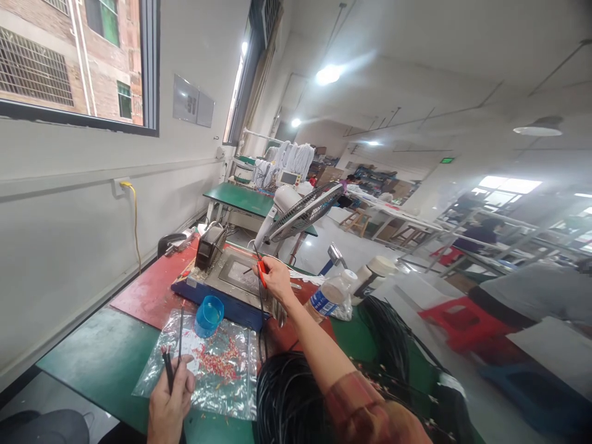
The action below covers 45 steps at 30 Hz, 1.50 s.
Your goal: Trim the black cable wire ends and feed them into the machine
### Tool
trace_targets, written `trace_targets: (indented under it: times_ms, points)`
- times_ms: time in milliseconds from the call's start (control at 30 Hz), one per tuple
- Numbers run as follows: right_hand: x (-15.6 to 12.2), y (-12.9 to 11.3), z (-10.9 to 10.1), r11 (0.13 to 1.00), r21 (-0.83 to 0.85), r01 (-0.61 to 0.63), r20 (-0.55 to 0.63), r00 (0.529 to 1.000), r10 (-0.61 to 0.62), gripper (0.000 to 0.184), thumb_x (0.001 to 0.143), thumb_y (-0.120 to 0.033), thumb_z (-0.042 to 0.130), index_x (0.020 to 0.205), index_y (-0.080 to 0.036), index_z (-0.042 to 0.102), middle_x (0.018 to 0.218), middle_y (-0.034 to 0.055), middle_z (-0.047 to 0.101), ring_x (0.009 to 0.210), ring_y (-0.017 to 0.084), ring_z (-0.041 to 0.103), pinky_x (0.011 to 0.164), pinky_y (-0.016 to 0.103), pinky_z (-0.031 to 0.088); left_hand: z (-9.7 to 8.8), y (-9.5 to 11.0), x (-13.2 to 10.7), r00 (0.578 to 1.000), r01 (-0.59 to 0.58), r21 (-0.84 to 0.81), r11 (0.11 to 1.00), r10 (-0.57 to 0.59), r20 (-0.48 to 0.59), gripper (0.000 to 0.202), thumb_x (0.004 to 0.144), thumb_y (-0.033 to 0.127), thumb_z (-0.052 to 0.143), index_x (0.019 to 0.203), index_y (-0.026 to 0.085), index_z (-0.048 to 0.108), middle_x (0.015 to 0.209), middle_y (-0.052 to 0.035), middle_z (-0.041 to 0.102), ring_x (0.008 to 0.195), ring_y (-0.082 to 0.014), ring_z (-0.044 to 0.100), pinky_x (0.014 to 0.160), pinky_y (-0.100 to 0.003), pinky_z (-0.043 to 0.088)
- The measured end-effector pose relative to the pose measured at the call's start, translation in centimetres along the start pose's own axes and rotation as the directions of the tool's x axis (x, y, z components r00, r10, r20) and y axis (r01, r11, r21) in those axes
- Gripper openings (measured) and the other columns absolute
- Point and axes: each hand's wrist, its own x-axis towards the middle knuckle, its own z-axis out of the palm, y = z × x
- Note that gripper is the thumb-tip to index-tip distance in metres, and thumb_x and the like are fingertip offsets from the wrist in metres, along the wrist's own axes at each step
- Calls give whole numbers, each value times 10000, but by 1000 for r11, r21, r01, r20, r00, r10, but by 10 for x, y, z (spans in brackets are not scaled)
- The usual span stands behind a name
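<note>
My left hand [171,394], at the lower left, is closed around black cables [180,336] whose stripped ends point up, with reddish wire tips showing. Farther forward, my right hand [276,280] is closed on a red-handled tool [262,273]; its exact kind is not clear. A thin black cord hangs below that hand. Behind it lies a blue-based machine [222,302] with a metal top plate. Between the hands, small red and yellow scraps [219,359] are scattered on a clear plastic bag [157,376]. A translucent blue cup [209,317] stands on the bag's far edge.
Coils of black cable [287,401] lie right of the bag, with another coil [386,330] beyond. A blue-labelled bottle [326,299] stands beside my right forearm. A fan [308,213] leans over the table's far side. Red stools [467,320] are on the floor at right.
</note>
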Motion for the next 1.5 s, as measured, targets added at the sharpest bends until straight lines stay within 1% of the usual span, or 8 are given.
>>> trace_targets:
  times_ms: [100,400,733,900,1133,1300,1500]
  points:
    - [-2,1,1,1000,-6,-18,-7,1000,18,304,766,-407,441,553,-194,401,570,-24,438,544,111,359,527,219,237,1,1,0,1000,3,10,1000,-3,-10,577,545,598,733,890,143,648,516,35,499,379,-81,352,329,-182,244]
    - [-5,5,4,998,-21,-63,-10,998,63,321,776,-418,449,553,-191,415,563,-29,441,541,110,364,517,220,226,0,0,1,1000,10,-6,1000,-10,1,553,576,577,730,910,147,636,519,41,493,388,-69,346,335,-169,241]
    - [-6,8,4,998,-28,-59,-21,998,59,332,778,-414,454,539,-188,415,550,-31,435,533,108,363,515,217,229,2,-1,0,1000,-14,-6,1000,14,-11,542,576,579,727,898,151,643,517,35,500,372,-69,322,336,-176,225]
    - [-7,7,4,997,-28,-76,-29,997,75,328,776,-415,451,541,-189,420,552,-30,439,534,109,368,514,215,229,2,0,1,1000,16,-6,1000,-16,-21,588,518,606,743,879,150,656,504,36,497,361,-72,324,323,-185,229]
    - [-7,5,3,995,-21,-100,-25,995,99,327,769,-420,453,539,-191,413,548,-30,438,536,113,374,516,215,226,2,0,2,1000,2,5,1000,-2,-16,580,525,596,744,882,147,655,502,36,502,365,-72,339,321,-182,251]
    - [-8,5,3,994,0,-114,-28,993,114,336,763,-433,459,533,-191,421,546,-30,440,534,113,373,516,216,230,4,0,-2,999,-39,9,999,39,-31,509,608,567,708,900,155,644,516,40,488,381,-68,323,333,-167,231]
    - [-9,4,1,988,89,-124,-26,992,127,373,760,-493,455,547,-187,446,545,-28,438,543,115,385,519,215,248,1,-2,2,1000,4,-9,1000,-4,-4,561,548,587,736,892,154,645,510,40,497,368,-68,325,325,-173,235]
